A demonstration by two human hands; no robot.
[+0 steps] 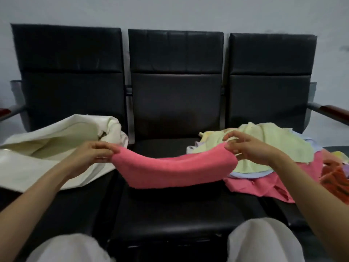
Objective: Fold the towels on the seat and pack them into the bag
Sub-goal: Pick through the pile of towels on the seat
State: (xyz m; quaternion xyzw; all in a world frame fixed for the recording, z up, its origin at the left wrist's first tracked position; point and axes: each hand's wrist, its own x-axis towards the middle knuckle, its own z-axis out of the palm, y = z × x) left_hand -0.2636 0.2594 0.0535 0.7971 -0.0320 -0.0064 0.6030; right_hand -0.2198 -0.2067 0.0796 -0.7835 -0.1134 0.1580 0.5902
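A pink towel (174, 170), folded into a long band, hangs above the middle black seat (175, 210). My left hand (88, 157) pinches its left end and my right hand (251, 148) pinches its right end, so the towel sags between them. A cream bag (37, 159) lies open on the left seat, its mouth facing right. On the right seat sits a loose pile of towels (273, 148): pale green on top, with pink, light blue and orange ones underneath.
Three black padded chairs (175, 53) stand in a row against a grey wall. Metal armrests with dark red tops (334, 110) flank the row. My knees in light trousers (262, 241) show at the bottom edge.
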